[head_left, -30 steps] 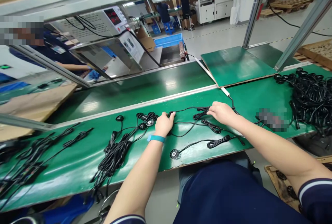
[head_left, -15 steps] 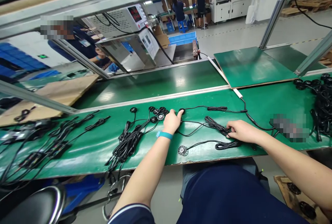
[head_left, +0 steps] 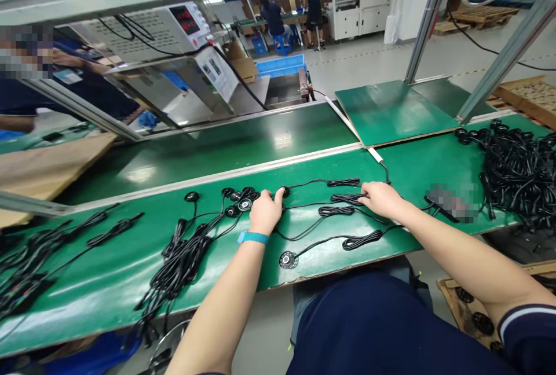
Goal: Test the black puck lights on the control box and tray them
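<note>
On the green bench top (head_left: 243,247), my left hand (head_left: 266,213) is closed round small black round parts whose cables run right; the fingers are partly hidden. My right hand (head_left: 379,197) pinches a coiled black cable (head_left: 346,198). Another coil (head_left: 343,182) lies just above it and a third (head_left: 336,211) just below. Nearer the front edge sits a black round part with a metallic centre (head_left: 287,259), its cable leading to a coil (head_left: 362,239). Left of my left hand are several round parts (head_left: 245,204) and a bundle of black cables (head_left: 185,259).
A large heap of black cabled parts (head_left: 521,161) covers the right end. A raised green board (head_left: 399,111) stands behind, beside a white rod (head_left: 375,155). More cables (head_left: 115,230) lie at left. A person (head_left: 73,80) stands beyond the frame at upper left.
The view has swung to the right. My right hand has moved away from the lower coils, up to the middle cable, and the coils lie apart more. My left hand stays at the round parts.
</note>
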A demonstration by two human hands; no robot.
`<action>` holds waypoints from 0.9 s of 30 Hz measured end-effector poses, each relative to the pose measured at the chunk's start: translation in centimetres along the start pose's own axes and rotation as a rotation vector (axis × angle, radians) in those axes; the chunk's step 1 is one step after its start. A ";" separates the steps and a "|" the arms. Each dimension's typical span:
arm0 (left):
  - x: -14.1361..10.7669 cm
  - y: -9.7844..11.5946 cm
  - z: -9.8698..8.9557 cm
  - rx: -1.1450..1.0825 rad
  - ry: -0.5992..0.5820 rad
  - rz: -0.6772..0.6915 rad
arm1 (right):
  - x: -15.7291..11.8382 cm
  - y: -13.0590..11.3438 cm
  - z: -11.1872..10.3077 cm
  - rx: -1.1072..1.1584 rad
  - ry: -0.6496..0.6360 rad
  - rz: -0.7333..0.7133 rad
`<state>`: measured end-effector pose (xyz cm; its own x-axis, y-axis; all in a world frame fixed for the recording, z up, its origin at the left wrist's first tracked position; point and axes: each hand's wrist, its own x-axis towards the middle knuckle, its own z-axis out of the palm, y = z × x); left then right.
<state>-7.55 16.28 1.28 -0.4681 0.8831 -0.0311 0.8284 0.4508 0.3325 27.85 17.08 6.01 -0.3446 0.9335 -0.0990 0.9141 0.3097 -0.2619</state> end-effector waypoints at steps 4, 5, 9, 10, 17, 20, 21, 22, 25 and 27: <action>-1.5 0.2 -0.8 0.020 0.158 0.132 | -1.2 1.4 -0.5 -0.001 0.091 -0.010; -2.4 0.4 -1.0 0.016 0.230 0.232 | -2.2 2.1 -0.7 0.022 0.111 -0.021; -8.4 3.0 -1.4 -0.149 0.288 0.729 | -7.7 6.0 -1.4 0.139 0.101 0.001; -10.4 4.1 -1.2 -0.209 0.239 0.848 | -9.2 7.0 -1.3 0.158 0.098 0.019; -20.5 13.0 2.1 -0.324 -0.133 1.236 | -14.6 11.4 1.0 0.325 0.130 0.084; -21.5 14.9 3.3 -0.292 -0.178 1.226 | -14.9 11.9 2.1 0.407 0.161 0.097; -21.5 15.4 3.5 -0.281 -0.188 1.222 | -14.8 12.0 2.3 0.423 0.167 0.100; -21.5 15.8 3.8 -0.268 -0.199 1.220 | -14.6 12.1 2.4 0.429 0.173 0.101; -21.3 17.5 4.7 -0.201 -0.220 1.213 | -14.0 12.4 2.7 0.404 0.185 0.077; -21.6 19.1 5.4 -0.124 -0.224 1.186 | -13.9 12.6 2.8 0.385 0.179 0.041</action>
<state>20.03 6.48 3.21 0.6351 0.7472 0.1959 0.6653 -0.6580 0.3528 43.59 7.51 1.36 -0.2361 0.9708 0.0420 0.7678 0.2129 -0.6043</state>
